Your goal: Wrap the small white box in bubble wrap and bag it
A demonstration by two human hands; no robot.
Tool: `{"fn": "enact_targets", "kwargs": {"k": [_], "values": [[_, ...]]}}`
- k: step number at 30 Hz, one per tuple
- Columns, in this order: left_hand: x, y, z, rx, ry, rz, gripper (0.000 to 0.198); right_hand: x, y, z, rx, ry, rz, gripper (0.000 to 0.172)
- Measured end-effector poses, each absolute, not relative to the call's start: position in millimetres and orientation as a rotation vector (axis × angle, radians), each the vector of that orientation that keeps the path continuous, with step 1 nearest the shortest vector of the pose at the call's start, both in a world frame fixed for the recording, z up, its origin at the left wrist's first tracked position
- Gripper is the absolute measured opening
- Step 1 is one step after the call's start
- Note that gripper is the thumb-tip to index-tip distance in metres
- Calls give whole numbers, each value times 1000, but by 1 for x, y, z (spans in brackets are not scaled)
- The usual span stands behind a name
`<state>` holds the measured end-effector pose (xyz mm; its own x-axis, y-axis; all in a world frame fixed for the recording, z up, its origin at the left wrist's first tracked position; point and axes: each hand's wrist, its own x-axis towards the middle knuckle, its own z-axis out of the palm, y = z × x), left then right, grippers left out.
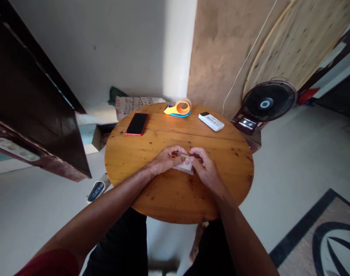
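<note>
My left hand (166, 159) grips the pack (186, 165) at the middle of the worktop (169, 199), right hand (206, 165) at its corner, can't tell if pinching; uneven pressure could make it slip.

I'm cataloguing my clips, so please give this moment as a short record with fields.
surface: round brown wooden table
handled: small whitish rectangular pack, reddish markings, material unclear
left hand: thumb over pack's left part
right hand: thumb at pack's right edge
far side, left to right: black rectangular phone with red edge; yellow-and-blue tape dispenser; white oblong device with dark end
beyond, right: dark round fan
</note>
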<state>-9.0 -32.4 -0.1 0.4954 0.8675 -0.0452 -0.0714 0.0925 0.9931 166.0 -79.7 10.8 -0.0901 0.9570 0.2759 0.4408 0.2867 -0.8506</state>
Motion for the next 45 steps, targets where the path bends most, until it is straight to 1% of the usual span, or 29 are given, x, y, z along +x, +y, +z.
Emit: {"fn": "enact_targets", "kwargs": {"k": [4,8,12,18,22,26,31,33,36,39,45], "values": [[-9,-32,-2,1344,780,811,35,161,-77,10,-1310,-1629,772,24],[-8,-32,-1,1359,763,794,34,159,-73,9,-1226,-1507,967,30],[-7,-34,5,1306,794,764,32,159,-72,10,-1156,-1413,1114,29],[-10,-35,9,1326,845,797,28,161,-75,9,-1184,-1347,1140,30],[-9,-35,9,1315,834,816,32,161,-76,10,-1202,-1348,1155,32],[-8,-38,11,1270,802,794,35,160,-77,13,-1193,-1395,1106,28],[-8,-37,9,1271,763,789,34,160,-77,11,-1242,-1489,1013,23],[-8,-36,6,1292,764,790,33,160,-77,9,-1291,-1541,905,20],[-8,-33,2,1331,779,789,31,161,-74,8,-1290,-1642,634,16],[-8,-31,1,1363,801,785,32,162,-71,8,-1226,-1734,435,17],[-8,-32,7,1425,859,752,28,164,-69,6,-1235,-1804,340,21]]}}
